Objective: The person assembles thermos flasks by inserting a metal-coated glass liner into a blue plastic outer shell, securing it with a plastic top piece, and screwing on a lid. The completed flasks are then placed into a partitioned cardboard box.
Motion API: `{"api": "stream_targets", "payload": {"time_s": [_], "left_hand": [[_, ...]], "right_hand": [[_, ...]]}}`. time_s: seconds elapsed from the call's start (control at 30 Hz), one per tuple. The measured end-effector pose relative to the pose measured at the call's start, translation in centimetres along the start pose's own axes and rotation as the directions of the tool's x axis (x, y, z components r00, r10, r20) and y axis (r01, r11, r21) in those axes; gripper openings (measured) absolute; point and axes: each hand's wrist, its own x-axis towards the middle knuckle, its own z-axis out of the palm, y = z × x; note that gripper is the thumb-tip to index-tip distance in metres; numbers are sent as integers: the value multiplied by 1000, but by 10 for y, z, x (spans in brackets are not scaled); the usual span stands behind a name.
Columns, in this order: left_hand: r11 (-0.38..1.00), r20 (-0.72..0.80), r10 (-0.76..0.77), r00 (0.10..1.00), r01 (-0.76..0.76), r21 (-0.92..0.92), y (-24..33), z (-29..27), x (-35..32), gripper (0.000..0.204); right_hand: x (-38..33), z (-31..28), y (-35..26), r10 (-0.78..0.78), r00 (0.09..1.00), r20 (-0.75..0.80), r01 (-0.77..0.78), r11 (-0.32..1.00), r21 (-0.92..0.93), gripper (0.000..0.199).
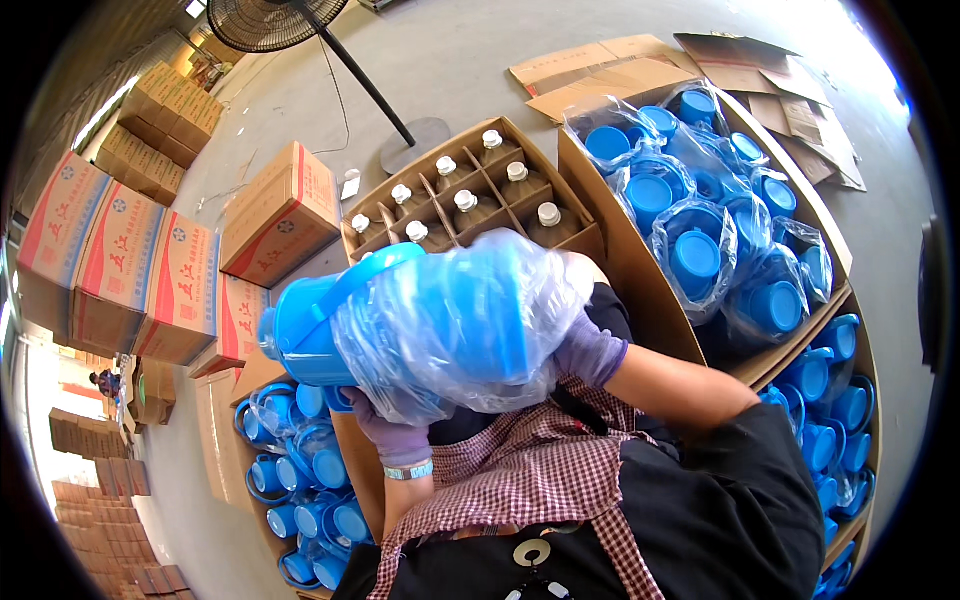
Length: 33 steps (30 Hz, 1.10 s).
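Both hands wear purple gloves. The left hand (385,425) grips the underside of a clear plastic bag of blue plastic caps with handles (440,320), fingers closed on it. The right hand (590,345) clasps the bag's right end. The bag is held at chest height. Beyond the bag stands an open cardboard carton of white-capped bottles (470,195). Right of the bag, a large cardboard box (640,270) holds more bagged blue caps.

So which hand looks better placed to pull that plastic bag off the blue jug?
Probably the right hand: it rests on the bagged end of the blue jug, against the plastic bag. The left hand is underneath, propping up the jug's weight, so it seems less free.
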Motion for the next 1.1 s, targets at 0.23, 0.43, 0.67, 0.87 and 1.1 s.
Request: {"api": "stream_targets", "payload": {"time_s": [0.23,0.43,0.67,0.87,1.1], "left_hand": [[873,-120,202,972,-123,472,25,17,12,74],[603,-301,582,756,-152,783,-31,28,21,76],[-312,31,504,863,149,938,50,8,-5,87],[408,-131,340,931,-20,913,-12,6,20,90],[500,-100,195,976,-10,866,10,27,23,84]], "right_hand": [[-25,4,1,-338,746,573,666,402,-629,41],[13,-44,35,-303,938,170,317,549,-774,34],[-47,8,7,-583,596,552,521,-242,-818,29],[39,-95,57,-273,954,123,291,943,-161,18],[-118,15,-128,-444,820,362,210,-355,-911,23]]}}
